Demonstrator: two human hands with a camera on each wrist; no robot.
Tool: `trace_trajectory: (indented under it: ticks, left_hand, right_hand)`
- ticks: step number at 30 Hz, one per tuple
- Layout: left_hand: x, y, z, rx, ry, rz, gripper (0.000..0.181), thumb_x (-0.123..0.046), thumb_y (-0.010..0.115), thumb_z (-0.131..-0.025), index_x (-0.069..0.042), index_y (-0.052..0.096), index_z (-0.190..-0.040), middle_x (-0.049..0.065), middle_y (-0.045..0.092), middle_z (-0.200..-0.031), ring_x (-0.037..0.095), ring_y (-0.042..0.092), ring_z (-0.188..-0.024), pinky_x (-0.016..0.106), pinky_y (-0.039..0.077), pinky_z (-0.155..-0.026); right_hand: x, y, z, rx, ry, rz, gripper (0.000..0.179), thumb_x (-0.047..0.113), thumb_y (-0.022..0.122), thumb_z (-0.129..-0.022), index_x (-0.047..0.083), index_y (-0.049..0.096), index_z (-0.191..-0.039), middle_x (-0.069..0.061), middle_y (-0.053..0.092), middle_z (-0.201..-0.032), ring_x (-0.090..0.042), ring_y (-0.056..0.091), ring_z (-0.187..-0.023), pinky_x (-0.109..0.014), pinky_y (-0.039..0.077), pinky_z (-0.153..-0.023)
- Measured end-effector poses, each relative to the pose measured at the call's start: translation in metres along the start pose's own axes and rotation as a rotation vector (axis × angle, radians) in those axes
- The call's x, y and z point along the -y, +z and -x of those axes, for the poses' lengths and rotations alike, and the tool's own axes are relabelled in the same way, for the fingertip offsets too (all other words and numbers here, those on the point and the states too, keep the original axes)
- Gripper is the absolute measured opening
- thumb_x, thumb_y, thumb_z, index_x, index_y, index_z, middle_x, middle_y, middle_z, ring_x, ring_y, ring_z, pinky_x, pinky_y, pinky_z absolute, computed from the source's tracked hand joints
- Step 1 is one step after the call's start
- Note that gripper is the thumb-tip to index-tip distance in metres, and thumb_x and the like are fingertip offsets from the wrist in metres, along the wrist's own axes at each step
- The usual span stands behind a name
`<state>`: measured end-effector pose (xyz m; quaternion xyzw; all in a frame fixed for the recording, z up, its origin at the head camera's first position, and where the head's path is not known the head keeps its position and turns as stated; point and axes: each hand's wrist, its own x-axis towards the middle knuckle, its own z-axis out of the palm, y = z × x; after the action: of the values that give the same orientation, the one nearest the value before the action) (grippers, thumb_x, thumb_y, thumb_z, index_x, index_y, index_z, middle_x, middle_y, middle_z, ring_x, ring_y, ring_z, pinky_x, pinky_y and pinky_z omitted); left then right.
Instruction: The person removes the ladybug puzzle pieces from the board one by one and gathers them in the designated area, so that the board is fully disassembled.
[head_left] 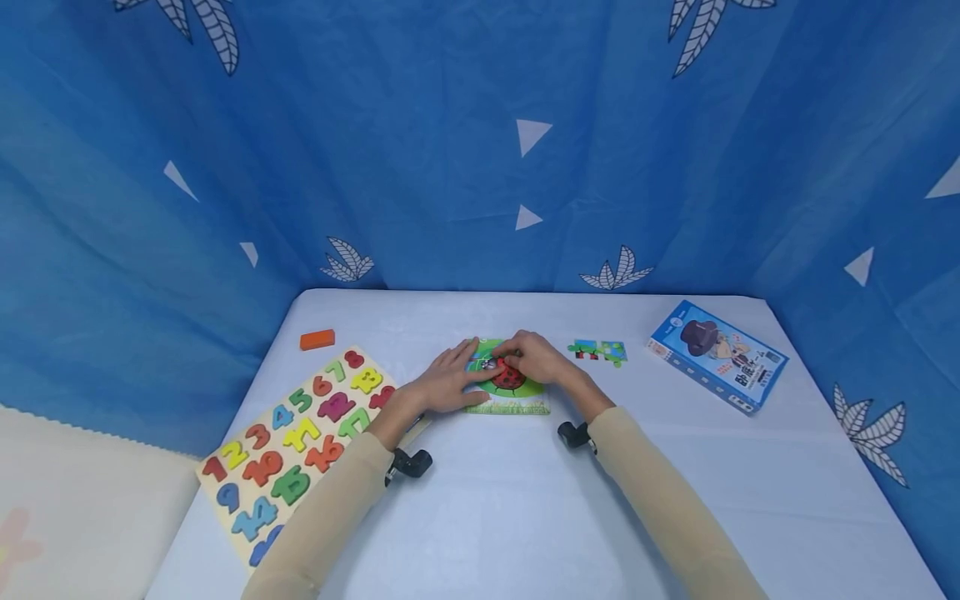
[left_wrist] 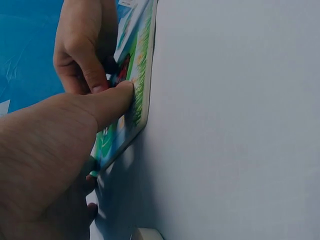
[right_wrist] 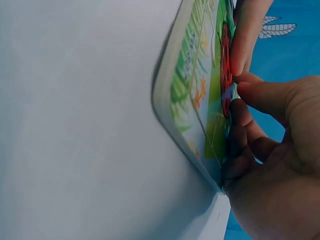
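Note:
A puzzle (head_left: 528,407) with a red ladybug (head_left: 512,377) on green lies flat on the white table, under both hands. My left hand (head_left: 450,379) rests along its left side with spread fingers. In the left wrist view, the thumb of that hand (left_wrist: 45,145) presses on the puzzle's grassy edge (left_wrist: 142,75). Over the ladybug, my right hand (head_left: 536,357) bends thumb and fingers together at a puzzle piece mostly hidden beneath them. From the right wrist view, this hand's fingertips (right_wrist: 241,85) sit close to the left thumb. Two loose pieces (head_left: 613,350) lie to the right.
At the left lies a cream board (head_left: 246,500) of coloured numbers, partly under my left forearm. An orange block (head_left: 317,339) sits behind it. A blue box (head_left: 718,354) with a hat picture lies at the back right. Blue curtains (head_left: 450,167) hang behind the table.

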<state>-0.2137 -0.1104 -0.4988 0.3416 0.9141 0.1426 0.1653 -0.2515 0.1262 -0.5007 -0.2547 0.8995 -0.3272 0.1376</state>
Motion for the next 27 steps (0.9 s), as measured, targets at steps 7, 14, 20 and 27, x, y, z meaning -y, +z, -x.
trace_trajectory:
  ticks: [7, 14, 20, 27]
  left_hand:
    - [-0.003, 0.002, 0.0, 0.0, -0.029, -0.004, 0.058, -0.052, 0.05, -0.103, -0.035, 0.035, -0.157, 0.021, -0.008, -0.167, 0.038, -0.003, -0.155, 0.059, 0.011, -0.122]
    - [-0.002, 0.005, 0.0, 0.011, -0.05, 0.022, 0.059, -0.052, 0.049, -0.103, -0.037, 0.033, -0.157, 0.022, -0.013, -0.166, 0.035, -0.007, -0.155, 0.057, 0.008, -0.123]
    - [-0.001, 0.007, -0.001, 0.006, -0.049, 0.035, 0.059, -0.052, 0.051, -0.102, -0.036, 0.034, -0.157, 0.025, -0.013, -0.165, 0.039, -0.007, -0.154, 0.058, 0.008, -0.122]
    - [-0.003, 0.004, 0.0, 0.017, -0.059, 0.033, 0.059, -0.053, 0.049, -0.102, -0.036, 0.033, -0.157, 0.026, -0.014, -0.165, 0.038, -0.011, -0.154, 0.058, 0.005, -0.122]
  right_hand:
    - [0.002, 0.006, -0.003, -0.036, -0.017, 0.012, 0.029, 0.006, 0.055, -0.101, 0.01, 0.073, -0.123, -0.01, 0.067, -0.114, -0.022, 0.059, -0.102, -0.037, 0.049, -0.083]
    - [0.003, 0.012, -0.002, -0.072, 0.017, 0.027, 0.028, 0.005, 0.053, -0.102, 0.01, 0.075, -0.119, -0.013, 0.058, -0.124, -0.029, 0.056, -0.115, -0.046, 0.048, -0.097]
    - [0.005, 0.012, 0.0, -0.075, 0.005, 0.022, 0.025, 0.006, 0.055, -0.102, 0.009, 0.075, -0.116, -0.014, 0.053, -0.134, -0.033, 0.051, -0.127, -0.052, 0.041, -0.108]
    - [0.005, 0.01, -0.003, -0.083, -0.011, 0.025, 0.02, 0.009, 0.06, -0.101, 0.01, 0.075, -0.114, -0.011, 0.055, -0.136, -0.032, 0.051, -0.13, -0.052, 0.039, -0.111]
